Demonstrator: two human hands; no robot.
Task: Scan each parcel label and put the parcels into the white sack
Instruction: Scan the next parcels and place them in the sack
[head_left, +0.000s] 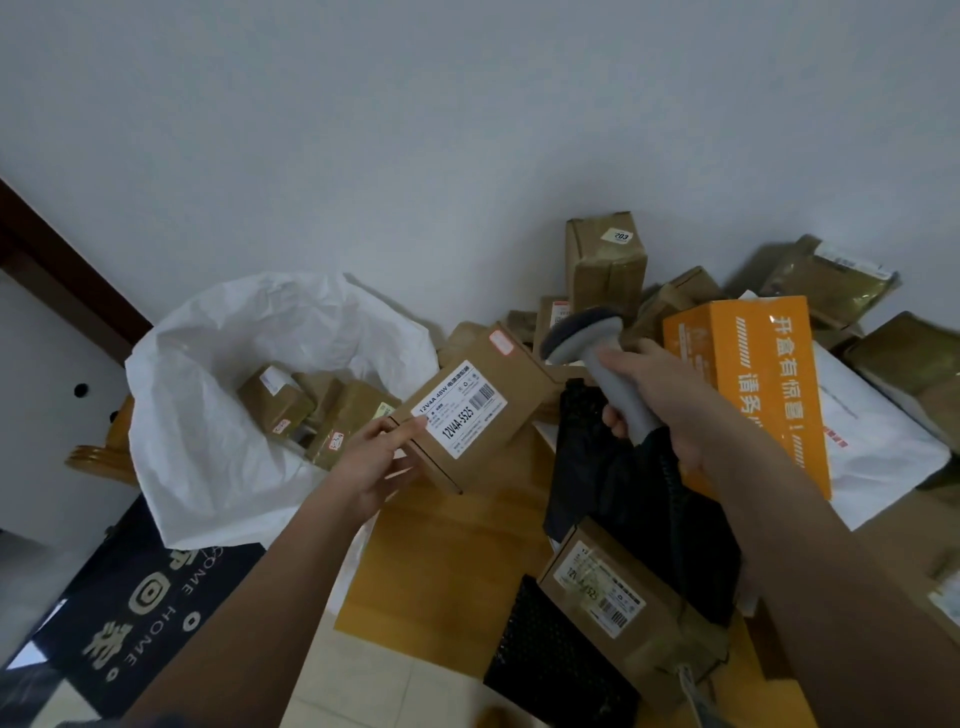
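Note:
My left hand (376, 460) grips a small brown cardboard parcel (511, 379) by its near corner, holding it in the air with its white barcode label (460, 408) facing up. My right hand (652, 402) grips the handle of a grey barcode scanner (584, 332), whose head points down toward the parcel's far end. The white sack (208, 415) stands open at the left, with several brown parcels (311, 410) inside it. The held parcel hovers just right of the sack's mouth.
More parcels cover the table at right: an orange box (753, 374), a tall taped box (605, 265), black bags (613, 467), a white mailer (872, 431) and a labelled brown box (608, 587) near me. A dark doormat (130, 597) lies on the floor at lower left.

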